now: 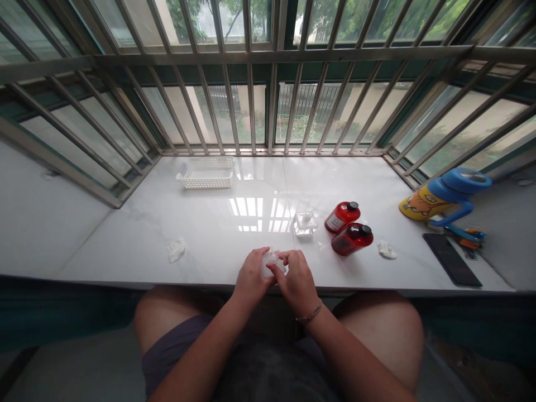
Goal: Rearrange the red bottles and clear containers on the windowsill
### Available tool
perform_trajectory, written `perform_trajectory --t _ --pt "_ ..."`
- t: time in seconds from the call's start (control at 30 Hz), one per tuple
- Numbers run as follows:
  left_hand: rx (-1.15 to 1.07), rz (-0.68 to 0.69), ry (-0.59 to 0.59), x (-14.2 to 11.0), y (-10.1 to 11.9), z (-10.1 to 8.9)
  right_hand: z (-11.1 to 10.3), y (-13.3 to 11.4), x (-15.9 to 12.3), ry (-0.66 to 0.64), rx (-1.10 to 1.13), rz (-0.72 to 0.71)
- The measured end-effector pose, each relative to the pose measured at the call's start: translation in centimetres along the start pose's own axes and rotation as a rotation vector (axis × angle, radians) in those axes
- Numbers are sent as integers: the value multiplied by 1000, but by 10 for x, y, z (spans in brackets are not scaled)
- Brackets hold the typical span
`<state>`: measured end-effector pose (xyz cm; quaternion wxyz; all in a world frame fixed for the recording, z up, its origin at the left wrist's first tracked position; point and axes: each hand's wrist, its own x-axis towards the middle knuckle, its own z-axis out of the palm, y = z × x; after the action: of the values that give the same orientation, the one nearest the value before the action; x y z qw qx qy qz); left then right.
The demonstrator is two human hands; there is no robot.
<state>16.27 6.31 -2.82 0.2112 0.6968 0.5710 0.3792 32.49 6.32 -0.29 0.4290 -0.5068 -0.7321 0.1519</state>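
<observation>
Far beyond the left hand, a white basket (pixel 205 174) sits at the back of the counter (pixel 125 240), out of the way against the window. Nearer, ahead and left of that hand, lies a crumpled tissue (pixel 176 249). The left hand (pixel 251 277) is half closed around the near side of a small clear container (pixel 271 264), apparently cradling it as a steady base. The right hand (pixel 297 283) comes in from the other side, its fingers (pixel 285 258) bent over the top in a near pinch; exactly what they grip is hidden. The container is held over the counter's front edge, close to the body, perhaps to keep the reach short and the work steady.

Ahead of the right hand sits a clear cup (pixel 304 224), with two red bottles (pixel 347 228) just to its right, both within easy reach. Farther right lie a second tissue (pixel 387 249), a blue and yellow bottle (pixel 439 195), a phone (pixel 452 259) and small tools (pixel 464 237), all set well apart from the hands.
</observation>
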Motion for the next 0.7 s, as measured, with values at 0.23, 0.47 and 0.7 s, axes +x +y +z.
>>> perform_trajectory --t 0.23,0.47,0.7 --pt "-13 -24 -8 -5 -5 7 3 -2 -1 25 -37 -24" --pt "-170 -47 -244 10 -16 -30 -27 17 -7 77 -108 40" --pt "-32 56 -124 92 17 -16 -66 60 0 198 -207 197"
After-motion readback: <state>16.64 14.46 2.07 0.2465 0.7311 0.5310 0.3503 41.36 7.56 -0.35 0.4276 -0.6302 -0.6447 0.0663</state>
